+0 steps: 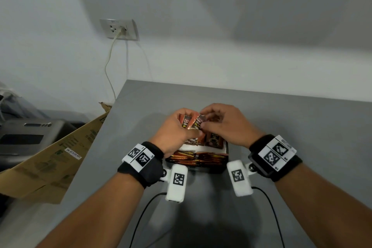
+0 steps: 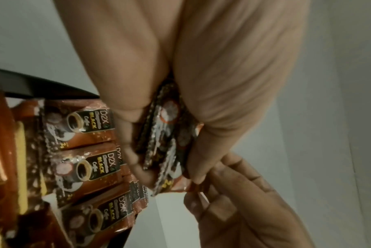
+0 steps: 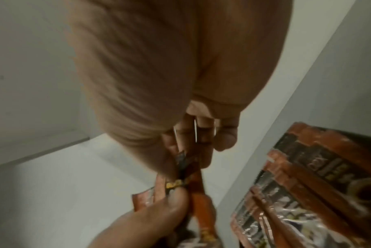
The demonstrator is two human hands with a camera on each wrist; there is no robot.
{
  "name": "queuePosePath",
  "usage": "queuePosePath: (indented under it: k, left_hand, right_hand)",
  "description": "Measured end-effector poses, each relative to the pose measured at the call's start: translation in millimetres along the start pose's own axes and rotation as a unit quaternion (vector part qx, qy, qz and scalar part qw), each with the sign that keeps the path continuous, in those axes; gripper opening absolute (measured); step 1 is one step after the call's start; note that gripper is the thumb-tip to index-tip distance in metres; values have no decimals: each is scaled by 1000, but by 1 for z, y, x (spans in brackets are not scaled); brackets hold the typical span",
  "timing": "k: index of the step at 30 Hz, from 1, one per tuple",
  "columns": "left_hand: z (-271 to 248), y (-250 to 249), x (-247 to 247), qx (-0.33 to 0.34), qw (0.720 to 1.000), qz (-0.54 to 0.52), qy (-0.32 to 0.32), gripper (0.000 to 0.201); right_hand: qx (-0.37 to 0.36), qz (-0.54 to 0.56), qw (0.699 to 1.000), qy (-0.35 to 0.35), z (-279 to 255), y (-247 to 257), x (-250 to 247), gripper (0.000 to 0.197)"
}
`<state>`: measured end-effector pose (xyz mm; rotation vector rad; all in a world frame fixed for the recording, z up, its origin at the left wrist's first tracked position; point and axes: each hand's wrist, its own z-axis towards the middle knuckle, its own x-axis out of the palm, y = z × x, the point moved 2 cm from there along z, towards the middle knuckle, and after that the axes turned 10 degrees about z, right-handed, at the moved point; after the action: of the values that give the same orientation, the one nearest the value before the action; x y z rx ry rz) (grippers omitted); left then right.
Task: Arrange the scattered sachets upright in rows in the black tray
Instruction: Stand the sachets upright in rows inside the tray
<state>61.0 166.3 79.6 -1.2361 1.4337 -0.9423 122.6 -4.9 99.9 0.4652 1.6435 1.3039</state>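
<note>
Both hands meet just above the far end of the black tray (image 1: 226, 148) on the grey table. My left hand (image 1: 177, 129) grips a small bundle of brown coffee sachets (image 1: 186, 122), fanned out between thumb and fingers (image 2: 165, 139). My right hand (image 1: 219, 121) pinches the top edge of one sachet (image 1: 198, 122) of that bundle (image 3: 185, 166). More sachets stand upright in rows in the tray (image 2: 89, 124), and orange-edged ones (image 1: 197, 158) fill its near row. The tray's far part is hidden by my hands.
The grey table (image 1: 291, 123) ends at a left edge, beyond which a cardboard box flap (image 1: 56, 159) and a grey machine (image 1: 26, 137) sit. A wall socket with a plugged cable (image 1: 119, 30) is behind. Black cables (image 1: 145, 213) run over the table near me.
</note>
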Motion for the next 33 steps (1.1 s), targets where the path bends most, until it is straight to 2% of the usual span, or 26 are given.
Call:
queuePosePath:
  k: [2, 5, 8, 11, 15, 20, 27, 33]
  left_hand:
    - [1, -5, 4, -1, 1000, 2, 3, 47]
    - [2, -2, -6, -36, 998, 11, -48, 42]
    - [3, 8, -21, -72, 993, 11, -96, 32]
    - [3, 14, -25, -85, 992, 18, -90, 29]
    - [0, 20, -24, -95, 993, 25, -73, 30]
    - [0, 24, -23, -101, 992, 30, -64, 30]
    - [0, 25, -21, -104, 992, 33, -59, 30]
    - [0, 25, -21, -109, 992, 15, -56, 33]
  right_hand:
    - [-13, -13, 1000, 0, 3, 8, -2, 17]
    - [19, -50, 998, -25, 6, -2, -17, 17]
    - [69, -147, 987, 20, 5, -25, -19, 19]
    - [83, -211, 972, 63, 3, -46, -5, 17]
    - [86, -259, 960, 67, 4, -61, 4, 20]
    - [69, -302, 949, 56, 4, -66, 8, 27]
    - [-1, -354, 934, 42, 9, -65, 10, 26]
    - [-13, -366, 929, 41, 9, -68, 10, 24]
